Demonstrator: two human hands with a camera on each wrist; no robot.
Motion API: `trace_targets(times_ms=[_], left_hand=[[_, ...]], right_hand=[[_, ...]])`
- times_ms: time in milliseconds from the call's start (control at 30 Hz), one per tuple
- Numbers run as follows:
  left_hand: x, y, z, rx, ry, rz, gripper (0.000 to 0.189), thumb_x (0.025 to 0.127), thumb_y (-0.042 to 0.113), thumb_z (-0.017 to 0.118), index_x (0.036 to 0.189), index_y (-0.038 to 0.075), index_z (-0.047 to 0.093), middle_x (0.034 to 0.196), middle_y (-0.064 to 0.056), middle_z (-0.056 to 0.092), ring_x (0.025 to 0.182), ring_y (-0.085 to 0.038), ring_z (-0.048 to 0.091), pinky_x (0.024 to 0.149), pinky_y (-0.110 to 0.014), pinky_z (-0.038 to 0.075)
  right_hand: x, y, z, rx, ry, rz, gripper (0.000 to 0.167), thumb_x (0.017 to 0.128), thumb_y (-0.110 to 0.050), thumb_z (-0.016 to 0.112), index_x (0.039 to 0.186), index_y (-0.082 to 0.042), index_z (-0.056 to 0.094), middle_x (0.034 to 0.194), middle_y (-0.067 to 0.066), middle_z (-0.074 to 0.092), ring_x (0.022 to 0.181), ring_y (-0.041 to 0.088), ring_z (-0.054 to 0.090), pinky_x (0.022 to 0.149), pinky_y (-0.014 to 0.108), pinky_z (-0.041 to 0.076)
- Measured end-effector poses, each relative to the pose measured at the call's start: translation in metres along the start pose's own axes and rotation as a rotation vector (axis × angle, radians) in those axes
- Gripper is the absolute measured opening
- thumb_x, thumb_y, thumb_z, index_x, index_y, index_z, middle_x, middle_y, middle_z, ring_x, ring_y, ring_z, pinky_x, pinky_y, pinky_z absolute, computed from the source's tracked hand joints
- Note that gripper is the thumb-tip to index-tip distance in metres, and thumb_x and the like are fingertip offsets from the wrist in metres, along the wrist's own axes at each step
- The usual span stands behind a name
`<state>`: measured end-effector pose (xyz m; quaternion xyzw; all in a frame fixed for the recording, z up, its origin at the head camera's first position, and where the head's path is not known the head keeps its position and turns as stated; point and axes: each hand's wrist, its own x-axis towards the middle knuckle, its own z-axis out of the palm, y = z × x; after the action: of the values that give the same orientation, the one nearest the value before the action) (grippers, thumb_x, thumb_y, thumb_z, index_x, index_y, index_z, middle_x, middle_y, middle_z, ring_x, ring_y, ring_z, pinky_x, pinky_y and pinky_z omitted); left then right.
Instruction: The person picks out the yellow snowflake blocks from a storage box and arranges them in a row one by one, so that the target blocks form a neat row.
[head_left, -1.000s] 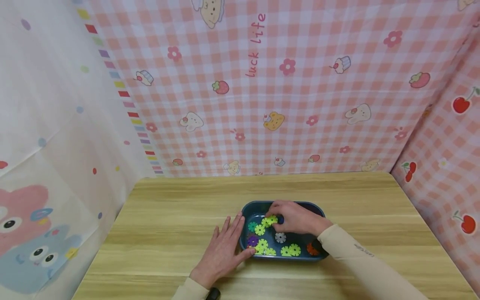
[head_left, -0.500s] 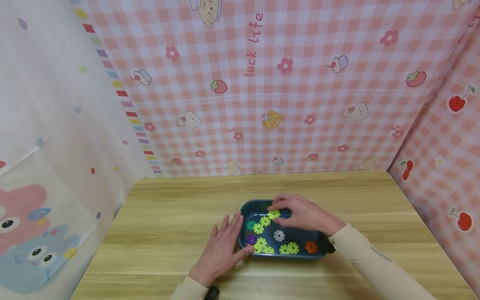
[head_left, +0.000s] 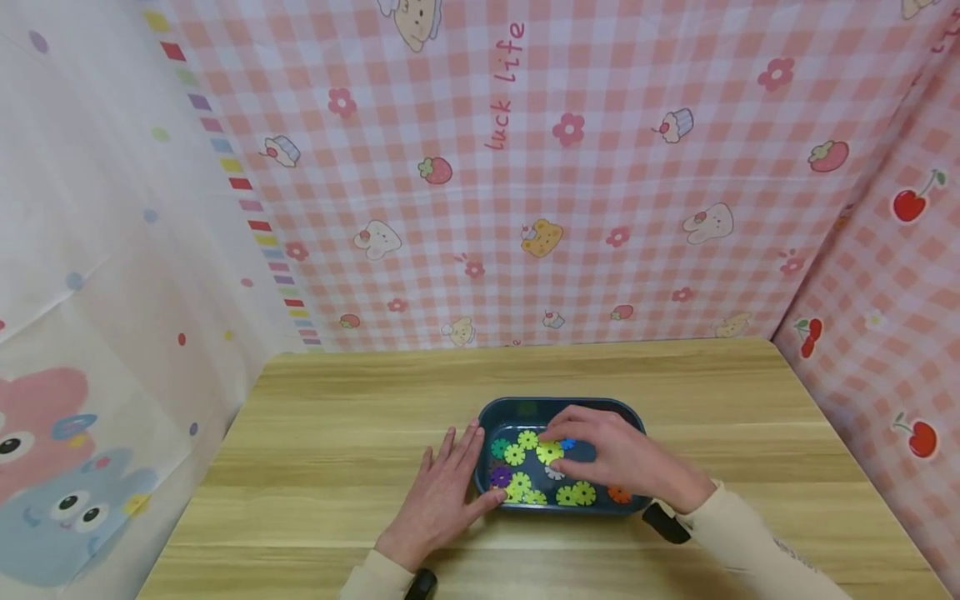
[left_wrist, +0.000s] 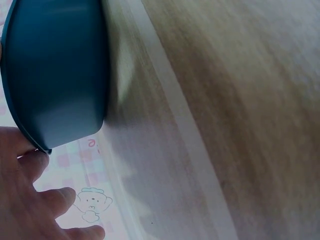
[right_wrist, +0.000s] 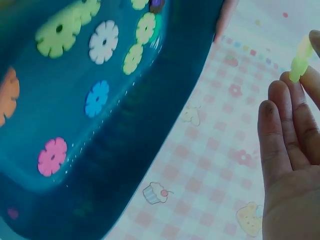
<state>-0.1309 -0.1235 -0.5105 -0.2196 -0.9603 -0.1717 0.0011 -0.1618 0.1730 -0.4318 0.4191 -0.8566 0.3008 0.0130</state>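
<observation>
A dark blue oval tray [head_left: 517,402] stands on the wooden table, with notched plastic snowflake discs lying inside. My right hand [head_left: 628,454] is over the tray's right half, pinching a yellow-green snowflake disc [right_wrist: 300,65] between thumb and index finger. Its other fingers extend beside the disc. Close under that hand are a white disc [right_wrist: 104,42] and a blue disc [right_wrist: 97,99]. My left hand [head_left: 438,502] rests against the tray's left end, fingers spread and fairly straight, fingertips at the rim and thumb over the near left corner. In the left wrist view, fingertips touch the rim beside the tray's outer wall [left_wrist: 55,75].
More discs lie in the tray: several yellow-green ones [head_left: 575,494], a purple one [head_left: 501,477], a teal one [head_left: 500,448], an orange one [head_left: 618,494] and a pink one [right_wrist: 52,157]. A checkered cloth [head_left: 480,208] hangs behind the table [head_left: 375,400].
My right hand, still pinching the yellow-green disc, has shifted right from the tray's back middle, then toward its near side. The left hand stays at the tray's left end.
</observation>
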Motion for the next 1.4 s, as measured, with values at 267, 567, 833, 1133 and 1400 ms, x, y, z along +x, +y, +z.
trace_targets(times_ms=[267,567,833,1133,1400], left_hand=[[0.0,0.0,0.0,-0.008,0.0,-0.004,0.092,0.099,0.068,0.052,0.165,0.008,0.026,0.172,-0.008,0.019,0.155,-0.041,0.021,0.118,-0.071,0.023],[0.0,0.0,0.0,0.003,0.006,-0.003,0.091,0.1,0.07,0.046,0.164,0.008,0.028,0.172,-0.007,0.021,0.155,-0.041,0.021,0.118,-0.07,0.025],[0.0,0.001,-0.001,0.004,0.003,-0.008,0.088,0.101,0.067,0.046,0.164,0.008,0.028,0.172,-0.007,0.02,0.155,-0.04,0.02,0.118,-0.07,0.024],[-0.001,0.002,0.0,-0.01,0.019,-0.005,0.077,0.107,0.056,0.044,0.164,0.007,0.029,0.171,-0.007,0.022,0.155,-0.041,0.022,0.118,-0.07,0.024],[0.0,0.002,0.001,-0.013,0.015,-0.009,0.076,0.108,0.056,0.04,0.164,0.007,0.028,0.171,-0.007,0.021,0.155,-0.041,0.021,0.118,-0.07,0.024]], right_hand=[[-0.015,-0.012,0.011,0.018,0.049,-0.045,0.028,0.097,-0.027,0.076,0.122,-0.015,0.074,0.118,-0.008,0.068,0.106,0.011,0.067,0.087,0.035,0.06],[-0.031,-0.021,0.028,0.049,0.07,-0.047,0.027,0.097,-0.031,0.075,0.121,-0.017,0.075,0.117,-0.009,0.068,0.105,0.009,0.066,0.088,0.032,0.06],[-0.041,-0.025,0.043,0.12,0.068,-0.073,0.027,0.096,-0.025,0.077,0.122,-0.017,0.074,0.118,-0.006,0.068,0.104,0.008,0.066,0.091,0.03,0.059],[-0.05,-0.033,0.055,0.105,0.057,-0.044,0.029,0.097,-0.028,0.075,0.126,-0.022,0.071,0.121,-0.01,0.067,0.106,0.006,0.063,0.092,0.028,0.058],[-0.053,-0.035,0.063,0.116,0.024,-0.086,0.03,0.099,-0.03,0.073,0.128,-0.024,0.07,0.123,-0.01,0.067,0.106,0.004,0.063,0.091,0.027,0.058]])
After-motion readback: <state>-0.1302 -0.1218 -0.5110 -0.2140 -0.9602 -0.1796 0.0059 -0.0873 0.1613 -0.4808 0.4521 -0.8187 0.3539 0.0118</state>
